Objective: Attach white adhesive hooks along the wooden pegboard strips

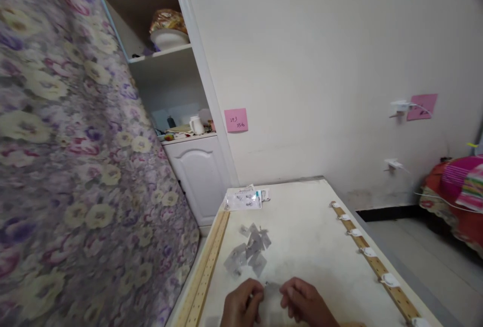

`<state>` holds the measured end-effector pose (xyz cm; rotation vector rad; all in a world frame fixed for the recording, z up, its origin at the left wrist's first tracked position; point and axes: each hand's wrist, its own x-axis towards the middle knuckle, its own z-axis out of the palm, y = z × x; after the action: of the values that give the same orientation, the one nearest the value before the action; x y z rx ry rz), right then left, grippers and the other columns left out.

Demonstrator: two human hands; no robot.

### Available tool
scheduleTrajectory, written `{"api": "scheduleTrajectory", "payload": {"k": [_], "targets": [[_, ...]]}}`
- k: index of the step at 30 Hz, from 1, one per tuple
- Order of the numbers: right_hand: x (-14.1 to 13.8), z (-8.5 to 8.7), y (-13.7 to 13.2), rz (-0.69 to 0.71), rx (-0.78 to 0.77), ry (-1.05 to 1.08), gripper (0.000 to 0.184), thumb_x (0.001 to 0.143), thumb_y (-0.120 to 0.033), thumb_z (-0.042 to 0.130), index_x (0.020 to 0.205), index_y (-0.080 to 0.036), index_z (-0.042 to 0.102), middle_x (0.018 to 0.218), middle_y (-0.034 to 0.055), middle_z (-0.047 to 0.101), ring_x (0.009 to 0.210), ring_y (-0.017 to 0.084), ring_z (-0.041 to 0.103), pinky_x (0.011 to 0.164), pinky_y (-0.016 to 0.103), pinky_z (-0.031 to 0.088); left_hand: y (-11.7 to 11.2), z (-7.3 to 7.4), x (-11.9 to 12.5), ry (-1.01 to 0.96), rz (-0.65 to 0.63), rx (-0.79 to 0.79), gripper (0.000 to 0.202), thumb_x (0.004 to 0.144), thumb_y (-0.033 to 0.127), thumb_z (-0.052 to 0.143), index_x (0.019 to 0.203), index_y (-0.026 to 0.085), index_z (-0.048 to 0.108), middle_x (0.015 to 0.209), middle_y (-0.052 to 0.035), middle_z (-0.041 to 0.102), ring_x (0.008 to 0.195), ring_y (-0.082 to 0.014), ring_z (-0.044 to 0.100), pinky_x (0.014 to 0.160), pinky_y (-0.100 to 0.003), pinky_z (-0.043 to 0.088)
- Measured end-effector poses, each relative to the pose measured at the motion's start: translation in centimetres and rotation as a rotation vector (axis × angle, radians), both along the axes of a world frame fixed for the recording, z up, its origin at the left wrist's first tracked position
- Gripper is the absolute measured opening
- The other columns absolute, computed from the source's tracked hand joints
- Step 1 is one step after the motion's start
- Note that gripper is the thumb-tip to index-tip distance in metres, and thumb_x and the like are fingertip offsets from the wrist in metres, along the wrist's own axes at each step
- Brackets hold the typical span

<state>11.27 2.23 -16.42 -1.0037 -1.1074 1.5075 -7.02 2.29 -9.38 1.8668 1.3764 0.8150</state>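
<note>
Near the front of the white table, my left hand (242,301) and my right hand (305,301) face each other with curled fingers. A small clear plastic bag (273,290) spans the gap between them, pinched at its right end by my right fingertips. Its left end, with a tiny dark bit, meets my left fingertips; the exact grip there is partly hidden. Just beyond my hands lies a loose pile of similar small clear bags (255,244). What those bags contain is too small to tell.
Pale wooden strips with holes (209,266) run along the table's left side. Another wooden strip (372,255) on the right bears several white round-ended pieces (390,280). Printed packets (243,199) lie at the table's far left corner. A floral curtain (94,166) hangs at left.
</note>
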Motion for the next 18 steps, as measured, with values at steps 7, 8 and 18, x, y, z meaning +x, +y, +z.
{"api": "scheduleTrajectory", "payload": {"k": [7, 8, 18], "targets": [[0.6, 3.4, -1.2, 0.064, -0.140, 0.345, 0.039, 0.068, -0.055, 0.064, 0.069, -0.016, 0.057, 0.054, -0.0056, 0.046, 0.045, 0.005, 0.038, 0.045, 0.019, 0.024, -0.5, 2.3, 1.8, 0.180, -0.265, 0.159, 0.030, 0.088, 0.037, 0.038, 0.084, 0.027, 0.066, 0.080, -0.0044, 0.065, 0.074, -0.0162, 0.059, 0.067, -0.023, 0.043], [0.6, 3.8, -1.3, 0.067, -0.127, 0.343, 0.037, 0.068, -0.052, 0.065, 0.068, -0.016, 0.057, 0.054, -0.0060, 0.044, 0.045, 0.005, 0.037, 0.045, 0.019, 0.023, -0.5, 2.2, 1.8, 0.182, -0.293, 0.160, 0.030, 0.088, 0.036, 0.038, 0.086, 0.027, 0.067, 0.081, -0.0046, 0.065, 0.076, -0.0166, 0.060, 0.069, -0.023, 0.043], [0.1, 4.1, -2.2, -0.048, -0.062, 0.227, 0.029, 0.065, -0.038, 0.072, 0.082, -0.018, 0.059, 0.058, -0.0057, 0.052, 0.050, 0.007, 0.044, 0.051, 0.020, 0.031, -1.3, -0.2, 1.9, -0.204, -0.099, -0.024, 0.024, 0.080, 0.043, 0.051, 0.081, 0.025, 0.066, 0.073, -0.0030, 0.067, 0.065, -0.0160, 0.061, 0.066, -0.024, 0.046]]}}
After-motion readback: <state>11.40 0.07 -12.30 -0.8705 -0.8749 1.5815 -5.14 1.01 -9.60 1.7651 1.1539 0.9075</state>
